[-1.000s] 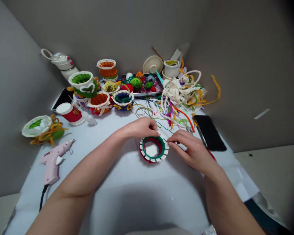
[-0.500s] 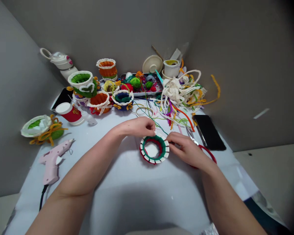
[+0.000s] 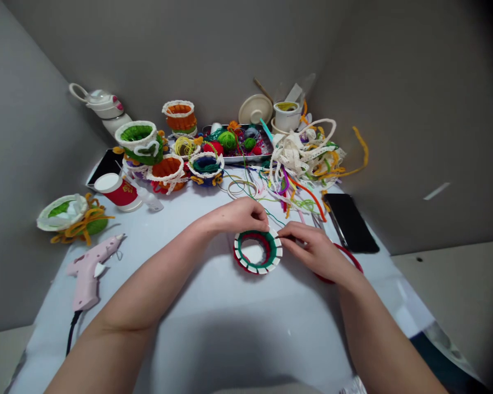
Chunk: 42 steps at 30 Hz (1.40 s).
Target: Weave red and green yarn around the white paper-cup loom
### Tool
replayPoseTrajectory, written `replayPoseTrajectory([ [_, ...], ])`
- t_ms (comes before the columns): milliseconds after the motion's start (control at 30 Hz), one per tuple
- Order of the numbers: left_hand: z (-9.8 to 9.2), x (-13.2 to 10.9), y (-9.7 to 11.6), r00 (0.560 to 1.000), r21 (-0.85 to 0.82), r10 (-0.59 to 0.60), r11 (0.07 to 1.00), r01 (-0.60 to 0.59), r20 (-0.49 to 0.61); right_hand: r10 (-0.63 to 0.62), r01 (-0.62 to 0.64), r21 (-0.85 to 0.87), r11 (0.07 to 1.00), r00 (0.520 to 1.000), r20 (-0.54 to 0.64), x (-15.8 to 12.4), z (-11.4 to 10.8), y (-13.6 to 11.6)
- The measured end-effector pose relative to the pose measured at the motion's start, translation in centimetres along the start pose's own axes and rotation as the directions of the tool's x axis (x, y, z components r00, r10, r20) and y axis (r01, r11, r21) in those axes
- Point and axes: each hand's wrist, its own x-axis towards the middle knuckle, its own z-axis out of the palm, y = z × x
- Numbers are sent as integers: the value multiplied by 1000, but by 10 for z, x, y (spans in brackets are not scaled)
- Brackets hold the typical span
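A paper cup (image 3: pixel 250 268) with its rim cut into white tabs stands on the table, open side up. Green yarn (image 3: pixel 244 258) is woven inside below the tabs, with red yarn lower down. My left hand (image 3: pixel 248 215) reaches over the far side, thumb and fingers pinched at the rim. At the right rim my right hand (image 3: pixel 306 245) is closed, its thumb and fingertips on a tab. A loose green strand (image 3: pixel 273 215) runs from the back toward the rim between my hands; its end is hidden. Red-handled scissors (image 3: pixel 350 257) lie partly under my right hand.
A pink glue gun (image 3: pixel 88 273) lies at left, near a red-and-white cup (image 3: pixel 121 191). Several yarn-woven baskets (image 3: pixel 167 169) stand behind. A tray (image 3: pixel 246 159) of yarn balls, a heap of lace and cords (image 3: pixel 298 150) and a black phone (image 3: pixel 351 223) are farther right.
My left hand has moved slightly right and toward me along the cup's rim. My right hand stays at the right rim, and the cup has shifted very slightly left.
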Motion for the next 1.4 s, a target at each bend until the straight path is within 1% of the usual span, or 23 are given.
replayPoseTrajectory([
  [133, -2, 0, -2, 1000, -10, -27, 1000, 27, -15, -22, 22, 3, 1000, 998, -66, -4, -9, -1],
  [267, 0, 1, -2, 999, 1, -32, 999, 32, -21, -63, 68, 33, 997, 990, -125, -5, -9, -6],
  [433, 0, 0, 0, 999, 15, -45, 999, 46, -24, -130, 134, 30, 991, 985, -111, -6, -5, -9],
  [600, -2, -2, 1, 996, -5, -88, 996, 88, -35, -170, 171, 4, 985, 981, -93, -8, -11, -6],
  [667, -3, -2, 0, 994, 3, -101, 995, 101, -36, -162, 162, 3, 987, 984, -78, -7, -12, -4],
  [733, -4, -3, 0, 994, 18, -105, 994, 105, -28, -137, 138, 9, 990, 990, -38, -6, -11, -2],
  [867, -9, -6, 2, 994, 72, -104, 992, 101, 37, -35, 35, 20, 999, 999, 31, -2, -3, 2],
  [967, -12, -7, 4, 993, 90, -84, 993, 77, 84, 3, -3, 22, 1000, 1000, 28, 2, 4, 4],
  [1100, -7, -5, 6, 999, 41, -8, 999, 6, 45, -2, 1, 39, 999, 1000, 4, 5, 11, 3],
  [1200, -1, -1, 3, 997, 21, 51, 998, -52, 62, -5, 5, 49, 999, 1000, 0, 6, 11, 2],
  [1300, 2, 1, 0, 996, 28, 51, 998, -53, 74, 0, 0, 55, 998, 1000, 5, 4, 8, 3],
  [1400, -1, -2, 0, 999, 55, 0, 998, -3, 50, 15, -14, 53, 998, 1000, -13, 1, 1, 7],
])
